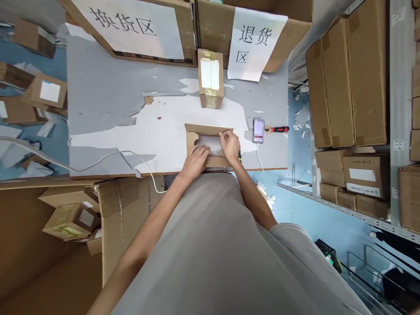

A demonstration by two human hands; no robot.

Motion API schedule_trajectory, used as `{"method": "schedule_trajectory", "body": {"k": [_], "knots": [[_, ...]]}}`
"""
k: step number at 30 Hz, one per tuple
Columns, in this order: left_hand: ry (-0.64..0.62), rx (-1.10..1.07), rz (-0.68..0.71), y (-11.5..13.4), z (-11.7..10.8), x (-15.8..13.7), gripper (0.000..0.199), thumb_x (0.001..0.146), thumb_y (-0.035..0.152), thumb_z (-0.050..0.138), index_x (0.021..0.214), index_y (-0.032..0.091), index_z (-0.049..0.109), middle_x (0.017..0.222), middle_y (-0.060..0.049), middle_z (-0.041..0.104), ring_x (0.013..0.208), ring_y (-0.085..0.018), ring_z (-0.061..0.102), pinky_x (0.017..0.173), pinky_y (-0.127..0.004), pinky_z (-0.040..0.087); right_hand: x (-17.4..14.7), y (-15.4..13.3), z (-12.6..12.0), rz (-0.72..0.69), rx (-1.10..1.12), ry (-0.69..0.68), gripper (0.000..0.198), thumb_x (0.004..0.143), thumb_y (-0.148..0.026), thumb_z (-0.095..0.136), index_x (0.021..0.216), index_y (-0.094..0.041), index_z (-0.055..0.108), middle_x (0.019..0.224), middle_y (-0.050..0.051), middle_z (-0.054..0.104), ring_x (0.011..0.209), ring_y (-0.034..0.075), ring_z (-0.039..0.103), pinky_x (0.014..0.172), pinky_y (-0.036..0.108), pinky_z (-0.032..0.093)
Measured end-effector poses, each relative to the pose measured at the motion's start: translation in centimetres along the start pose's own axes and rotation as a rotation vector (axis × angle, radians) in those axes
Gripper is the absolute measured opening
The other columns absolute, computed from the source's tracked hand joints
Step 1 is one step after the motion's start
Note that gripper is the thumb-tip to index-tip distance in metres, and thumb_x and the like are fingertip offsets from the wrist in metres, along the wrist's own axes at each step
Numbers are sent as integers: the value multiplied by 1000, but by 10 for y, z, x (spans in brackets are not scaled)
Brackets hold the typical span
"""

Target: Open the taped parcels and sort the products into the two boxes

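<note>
A small cardboard box (216,162) lies at the table's near edge with its top flaps up. Inside is something whitish in clear wrapping (211,141), whose kind I cannot make out. My left hand (196,162) grips the box at its near left corner, fingers bent over the edge toward the contents. At the right end, my right hand (231,146) pinches the cardboard by the far right corner between thumb and fingers. Part of the right side is hidden behind that hand.
A taped box (211,100) stands farther back, before two large labelled cartons (183,50) (213,26). On the right lie a phone (258,131) with a cable and a red-and-black handled tool (279,129). A white cable (131,152) crosses the left side. Shelves of boxes (348,87) stand right.
</note>
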State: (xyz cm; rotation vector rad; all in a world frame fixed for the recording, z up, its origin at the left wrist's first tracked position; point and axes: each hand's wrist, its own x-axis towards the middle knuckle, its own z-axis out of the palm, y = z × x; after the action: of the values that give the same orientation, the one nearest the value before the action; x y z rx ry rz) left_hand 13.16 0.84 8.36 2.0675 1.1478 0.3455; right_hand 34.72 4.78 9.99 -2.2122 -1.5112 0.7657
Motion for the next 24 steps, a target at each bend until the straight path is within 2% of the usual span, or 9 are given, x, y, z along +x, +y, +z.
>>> {"method": "schedule_trajectory", "body": {"k": [2, 4, 7, 9, 12, 14, 18, 22, 24], "knots": [[-31, 51, 36, 2, 4, 4, 54, 88, 1, 55, 132, 20, 81, 146, -21, 79, 153, -40, 67, 148, -72, 25, -19, -8, 2, -132, -32, -78, 38, 127, -42, 47, 132, -21, 79, 137, 15, 85, 134, 30, 77, 123, 41, 57], [-15, 99, 35, 0, 6, 3, 50, 92, 3, 54, 131, 18, 82, 137, -22, 82, 153, -43, 68, 150, -77, 15, -39, -14, 2, -200, -78, -187, 43, 127, -36, 45, 154, -19, 74, 152, 18, 80, 144, 31, 75, 127, 42, 57], [43, 140, 4, -7, -1, -6, 45, 98, 8, 54, 130, 20, 83, 144, -21, 80, 163, -43, 60, 149, -81, 11, -62, -12, -3, -216, -150, -303, 53, 124, -30, 46, 172, -14, 63, 172, 22, 67, 159, 35, 67, 134, 49, 55], [73, 143, -29, -14, -10, -16, 43, 102, 11, 52, 131, 21, 82, 157, -19, 76, 170, -41, 54, 150, -78, 16, -69, -4, -12, -199, -163, -301, 60, 122, -29, 51, 179, -12, 54, 187, 25, 50, 169, 40, 58, 137, 56, 53], [90, 94, -64, -26, -23, -29, 41, 105, 16, 51, 132, 22, 81, 168, -17, 70, 175, -39, 48, 147, -72, 33, -69, 15, -30, -156, -147, -284, 74, 117, -30, 60, 187, -13, 43, 197, 25, 30, 177, 44, 47, 138, 61, 53], [97, 40, -58, -35, -27, -33, 39, 105, 19, 51, 129, 23, 81, 168, -15, 71, 175, -37, 48, 144, -70, 40, -63, 28, -41, -159, -124, -297, 79, 114, -27, 63, 189, -16, 41, 198, 22, 31, 181, 41, 42, 140, 61, 52], [176, -52, -62, -51, -27, -29, 33, 104, 24, 52, 121, 25, 81, 165, -13, 74, 173, -36, 51, 143, -70, 42, -50, 46, -51, -200, -71, -284, 89, 109, -23, 70, 192, -21, 36, 196, 16, 38, 183, 35, 38, 146, 57, 45], [216, -81, -89, -63, -30, -19, 28, 103, 29, 54, 116, 24, 79, 164, -14, 74, 171, -36, 53, 143, -67, 43, -40, 53, -43, -210, -36, -342, 107, 101, -24, 85, 194, -28, 31, 200, 14, 28, 179, 39, 46, 142, 58, 49], [204, -79, -93, -65, -33, -17, 27, 101, 30, 56, 115, 24, 78, 163, -14, 76, 171, -36, 53, 143, -66, 43, -35, 54, -34, -222, -16, -365, 110, 98, -26, 90, 193, -28, 33, 200, 16, 27, 180, 39, 44, 143, 58, 47]]}}
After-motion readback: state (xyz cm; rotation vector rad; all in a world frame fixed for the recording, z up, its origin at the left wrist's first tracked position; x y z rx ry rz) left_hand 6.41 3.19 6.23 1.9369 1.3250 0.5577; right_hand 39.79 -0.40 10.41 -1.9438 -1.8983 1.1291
